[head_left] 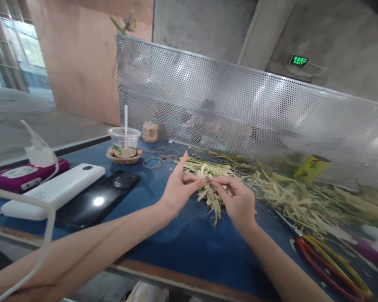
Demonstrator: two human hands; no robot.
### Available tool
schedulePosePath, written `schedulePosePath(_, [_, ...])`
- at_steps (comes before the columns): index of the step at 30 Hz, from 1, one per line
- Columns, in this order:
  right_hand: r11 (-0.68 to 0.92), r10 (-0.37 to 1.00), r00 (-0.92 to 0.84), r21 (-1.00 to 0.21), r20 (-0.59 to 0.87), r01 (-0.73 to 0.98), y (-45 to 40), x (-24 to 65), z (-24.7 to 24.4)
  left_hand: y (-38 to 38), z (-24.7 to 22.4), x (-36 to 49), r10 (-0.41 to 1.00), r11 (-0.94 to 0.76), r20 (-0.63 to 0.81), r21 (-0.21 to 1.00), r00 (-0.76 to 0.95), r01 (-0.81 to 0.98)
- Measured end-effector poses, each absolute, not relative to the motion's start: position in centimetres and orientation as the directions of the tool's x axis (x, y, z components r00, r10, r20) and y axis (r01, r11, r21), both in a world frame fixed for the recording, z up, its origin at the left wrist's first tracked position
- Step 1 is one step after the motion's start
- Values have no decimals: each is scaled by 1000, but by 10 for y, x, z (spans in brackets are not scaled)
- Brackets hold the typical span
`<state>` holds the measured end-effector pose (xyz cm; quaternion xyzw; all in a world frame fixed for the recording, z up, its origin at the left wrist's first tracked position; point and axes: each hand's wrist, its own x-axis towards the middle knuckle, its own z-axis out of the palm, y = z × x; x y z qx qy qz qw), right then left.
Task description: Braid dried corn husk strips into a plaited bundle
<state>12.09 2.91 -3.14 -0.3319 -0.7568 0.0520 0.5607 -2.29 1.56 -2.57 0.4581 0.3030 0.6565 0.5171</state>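
Note:
My left hand (179, 188) and my right hand (237, 197) meet fingertip to fingertip over the middle of the blue table (189, 247). Both pinch at one spot, on something too small to make out; my left index finger points up. Just behind and below the fingertips lies a bundle of pale green dried strips (216, 203), its loose ends hanging toward me. To the right spreads a larger heap of similar strips (290, 197). Scissors (326, 260) with red and yellow handles lie right of my right forearm, blades toward the heap.
At left are a black phone (97, 201), white power bank (59, 188), purple power strip (25, 176) and cable. A lidded cup (125, 140) with straw, twine (160, 157) and a small jar (150, 131) stand behind. A perforated metal screen (189, 84) borders the back; a yellow roll (311, 169) is right.

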Motion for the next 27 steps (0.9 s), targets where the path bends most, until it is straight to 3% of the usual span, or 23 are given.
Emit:
schedulePosePath(4, [886, 346, -308, -200, 886, 419, 26, 127, -21, 14, -25, -24, 969, -235, 244, 864, -38, -445])
schedulePosePath(9, [837, 386, -318, -184, 866, 515, 26, 128, -19, 11, -24, -26, 983, -171, 181, 857, -28, -487])
schedulePosePath(13, [854, 337, -306, -153, 890, 497, 24, 126, -23, 10, -23, -25, 984, -174, 174, 854, -46, -491])
schedulePosePath(24, [793, 534, -159, -426, 831, 436, 8, 119, -21, 4, -20, -19, 958, -287, 268, 871, -103, -399])
schedulePosePath(27, [793, 507, -170, -380, 845, 476, 9, 122, -22, 5, -22, -20, 983, -184, 175, 871, -61, -456])
